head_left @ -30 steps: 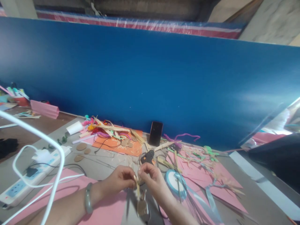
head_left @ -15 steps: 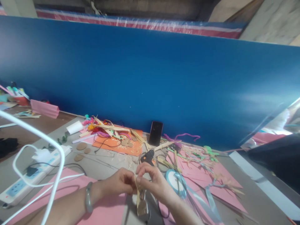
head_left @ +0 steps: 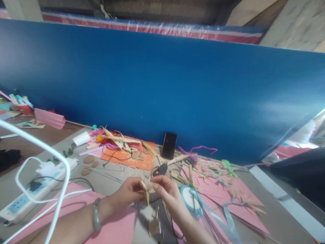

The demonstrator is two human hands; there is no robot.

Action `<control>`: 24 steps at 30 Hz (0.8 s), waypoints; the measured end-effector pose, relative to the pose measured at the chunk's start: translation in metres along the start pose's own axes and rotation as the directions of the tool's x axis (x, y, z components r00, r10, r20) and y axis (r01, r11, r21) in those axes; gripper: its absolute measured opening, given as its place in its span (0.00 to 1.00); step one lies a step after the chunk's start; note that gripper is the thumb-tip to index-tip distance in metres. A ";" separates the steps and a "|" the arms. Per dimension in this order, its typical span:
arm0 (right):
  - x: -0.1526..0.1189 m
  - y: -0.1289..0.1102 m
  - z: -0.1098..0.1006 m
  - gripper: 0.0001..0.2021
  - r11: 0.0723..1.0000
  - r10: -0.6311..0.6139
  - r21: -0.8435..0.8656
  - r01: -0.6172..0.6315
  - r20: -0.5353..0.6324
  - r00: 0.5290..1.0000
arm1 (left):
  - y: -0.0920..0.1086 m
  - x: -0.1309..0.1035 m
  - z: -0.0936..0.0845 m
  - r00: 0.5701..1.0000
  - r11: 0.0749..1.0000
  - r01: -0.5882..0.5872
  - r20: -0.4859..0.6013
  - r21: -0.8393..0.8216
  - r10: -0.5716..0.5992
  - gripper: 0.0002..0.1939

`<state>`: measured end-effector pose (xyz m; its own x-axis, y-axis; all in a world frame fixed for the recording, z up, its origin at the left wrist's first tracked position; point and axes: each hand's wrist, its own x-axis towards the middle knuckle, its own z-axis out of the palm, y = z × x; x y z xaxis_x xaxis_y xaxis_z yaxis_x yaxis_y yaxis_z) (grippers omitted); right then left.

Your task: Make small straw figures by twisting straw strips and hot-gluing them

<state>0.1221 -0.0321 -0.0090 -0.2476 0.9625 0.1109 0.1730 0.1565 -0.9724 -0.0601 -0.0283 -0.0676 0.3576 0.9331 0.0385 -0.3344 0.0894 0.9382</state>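
Observation:
A thin, pale dry husk strip (head_left: 148,195) is pinched between the fingertips of my left hand (head_left: 133,189), its lower end hanging down. From the other side, the fingers of my right hand (head_left: 167,193) close at the strip's upper part; their exact grip is small and blurred. Below both hands, on the grey table, lies a beige husk-covered piece (head_left: 154,225). Beyond my fingers is a black-and-orange glue gun (head_left: 161,169), partly hidden. Beside my right wrist rests a light blue ribbon spool (head_left: 191,201).
A phone (head_left: 169,145) leans on the blue partition (head_left: 152,74). Husk strips and pipe cleaners cover an orange sheet (head_left: 115,157). Pink sheets (head_left: 111,223) lie on both sides. At left, a white cable (head_left: 66,169) arches over a power strip (head_left: 59,173).
My hands have lifted the husk strip away from the beige piece, which now lies uncovered below them. My right-hand fingers have shifted slightly right.

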 end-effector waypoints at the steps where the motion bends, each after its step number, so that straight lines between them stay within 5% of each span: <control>1: 0.000 0.001 0.001 0.15 1.000 -0.014 -0.013 0.014 0.007 1.000 | 0.000 0.000 0.000 1.000 1.000 -0.011 -0.014 -0.004 0.011 0.12; 18: -0.001 -0.003 0.014 0.10 0.993 -0.074 -0.099 0.066 -0.079 0.994 | 0.015 -0.004 0.011 0.977 0.991 -0.079 -0.189 0.104 0.098 0.09; 24: -0.002 -0.002 0.015 0.10 0.974 -0.170 -0.169 0.149 -0.117 0.979 | 0.012 -0.004 0.009 0.990 0.996 -0.049 -0.128 0.071 0.057 0.12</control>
<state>0.1084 -0.0376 -0.0103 -0.1605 0.9412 0.2973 0.2924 0.3330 -0.8964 -0.0573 -0.0338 -0.0534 0.2229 0.9737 0.0478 -0.2890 0.0192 0.9571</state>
